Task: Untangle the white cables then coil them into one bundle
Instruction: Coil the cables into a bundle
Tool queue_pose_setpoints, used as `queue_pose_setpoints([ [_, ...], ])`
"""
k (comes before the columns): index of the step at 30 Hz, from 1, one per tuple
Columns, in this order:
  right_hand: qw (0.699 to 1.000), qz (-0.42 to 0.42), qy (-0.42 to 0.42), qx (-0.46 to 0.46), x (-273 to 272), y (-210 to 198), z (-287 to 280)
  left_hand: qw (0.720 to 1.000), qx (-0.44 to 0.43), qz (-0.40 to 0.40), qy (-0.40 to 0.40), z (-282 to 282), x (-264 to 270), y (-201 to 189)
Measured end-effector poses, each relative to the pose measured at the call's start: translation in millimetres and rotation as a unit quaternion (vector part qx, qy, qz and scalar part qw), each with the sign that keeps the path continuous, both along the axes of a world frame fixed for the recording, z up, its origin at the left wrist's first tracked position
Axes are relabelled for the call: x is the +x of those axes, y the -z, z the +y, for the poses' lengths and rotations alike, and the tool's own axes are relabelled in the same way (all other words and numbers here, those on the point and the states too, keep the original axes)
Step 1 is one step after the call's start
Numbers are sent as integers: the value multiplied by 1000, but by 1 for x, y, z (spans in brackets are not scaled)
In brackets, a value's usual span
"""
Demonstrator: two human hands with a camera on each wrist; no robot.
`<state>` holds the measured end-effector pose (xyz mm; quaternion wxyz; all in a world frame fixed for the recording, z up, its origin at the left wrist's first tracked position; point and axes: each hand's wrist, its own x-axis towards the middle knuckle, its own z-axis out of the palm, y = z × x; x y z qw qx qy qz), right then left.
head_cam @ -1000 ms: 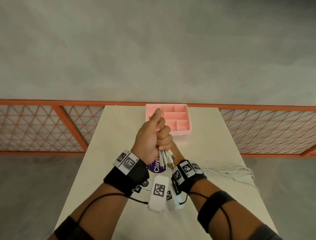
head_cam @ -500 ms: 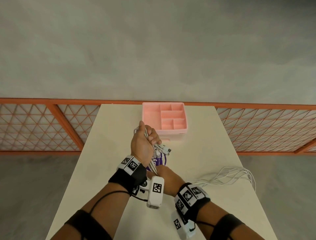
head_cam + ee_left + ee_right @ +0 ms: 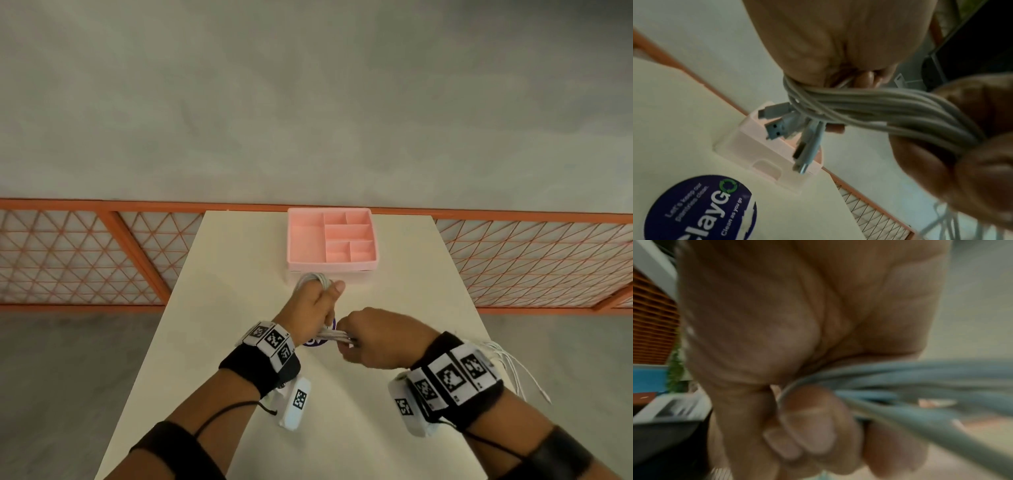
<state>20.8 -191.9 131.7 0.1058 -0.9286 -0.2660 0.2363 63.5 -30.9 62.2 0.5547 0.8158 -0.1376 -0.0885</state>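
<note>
While both fists hover just above the pale bench (image 3: 239,274), the white cables (image 3: 334,337) run between them as one thick band of strands. The left hand (image 3: 313,308) is closed round the cables — its thumb sticks out toward the far end of the bench, and a loop of the strands shows above its knuckles, just short of the pink tray (image 3: 305,240). The right hand (image 3: 376,339), a little nearer the person and just beside the left, is curled tight round the same band; in the right-wrist view the strands (image 3: 900,379) come out from between palm and bent fingers (image 3: 807,426), though that picture is blurred.

From the left wrist camera the strands (image 3: 869,110) wrap under the left hand (image 3: 828,40) and stretch across to the right hand (image 3: 972,162). Several plug ends (image 3: 777,128) dangle loose below the left fist, hanging in front of the tray (image 3: 748,146).

Past the right wrist, the rest of the cables trails off as slack ends (image 3: 513,370) lying at the right edge of the bench.

Under the two hands a round purple sticker (image 3: 701,209) lies flat on the bench, mostly hidden in the head view. An orange lattice railing (image 3: 85,257) runs behind the bench.
</note>
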Motion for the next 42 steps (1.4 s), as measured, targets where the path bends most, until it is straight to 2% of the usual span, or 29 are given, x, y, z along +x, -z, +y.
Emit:
queue_pose_setpoints([
  [3, 1000, -21, -15, 2, 5, -29, -8, 998, 23, 46, 36, -2, -5, -3],
  [5, 999, -18, -13, 33, 13, -46, -11, 990, -42, 123, 55, -4, -12, -11],
  [8, 988, 19, 35, 149, 32, -58, -22, 961, -154, 211, 89, -10, -23, -29],
  [12, 944, 48, 83, 315, 55, -59, -34, 910, -289, 277, 107, -14, -26, -50],
  [14, 918, 50, 110, 378, 63, -54, -33, 891, -340, 278, 116, -13, -26, -57],
  [16, 895, 42, 136, 423, 68, -44, -26, 870, -389, 272, 134, -11, -26, -62],
  [19, 868, 57, 157, 467, 64, -23, -11, 817, -469, 285, 177, -9, -24, -68],
  [21, 848, 107, 186, 485, 54, -11, -3, 787, -508, 293, 190, -10, -22, -70],
  [23, 801, 183, 220, 526, 46, -5, 4, 771, -531, 298, 188, -7, -20, -70],
  [24, 779, 213, 226, 545, 42, -2, 7, 772, -531, 295, 187, -5, -19, -68],
  [26, 769, 219, 217, 560, 40, 1, 10, 789, -516, 281, 177, -1, -19, -65],
  [30, 803, 136, 222, 536, 39, -1, 13, 844, -471, 247, 72, -2, -18, -56],
  [32, 818, 90, 217, 525, 43, 3, 11, 863, -448, 232, 18, -5, -19, -55],
  [37, 843, 12, 222, 490, 50, 11, 4, 885, -410, 204, -89, -7, -20, -52],
  [42, 869, 69, 205, 444, 49, 16, -3, 879, -402, 233, -107, -6, -23, -46],
])
